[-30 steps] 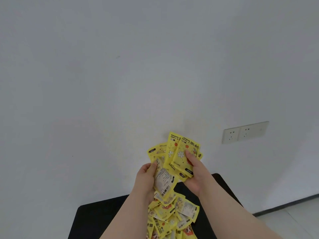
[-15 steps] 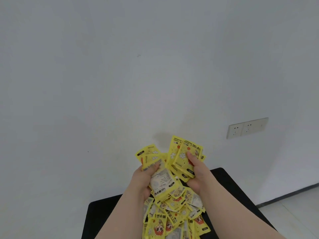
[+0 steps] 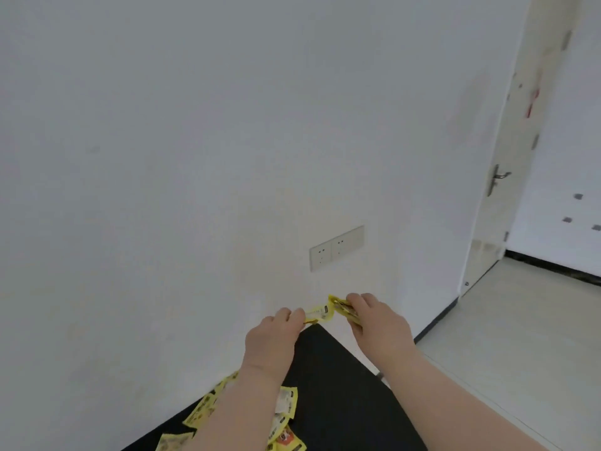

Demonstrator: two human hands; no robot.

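My left hand point(image 3: 274, 336) pinches one small yellow packet point(image 3: 319, 314) over the far corner of a black table point(image 3: 341, 385). Just to its right, my right hand point(image 3: 379, 322) grips a small stack of yellow packets point(image 3: 343, 308), held edge-on so only their ends show. Both hands are knuckles-up and close together, the packets nearly touching. A heap of loose yellow packets point(image 3: 201, 411) lies on the table under my left forearm, partly hidden by it; some show white backs or red prints.
A white wall stands directly behind the table, with a double socket plate point(image 3: 336, 248) low on it. At the right an open door point(image 3: 500, 177) with a metal handle leads to a pale tiled floor point(image 3: 520, 336). The table's right edge drops to that floor.
The view has swung right and down, bringing the door into sight. My hands have turned over and lowered; the fanned packets in them now show only as a small bunch in each hand.
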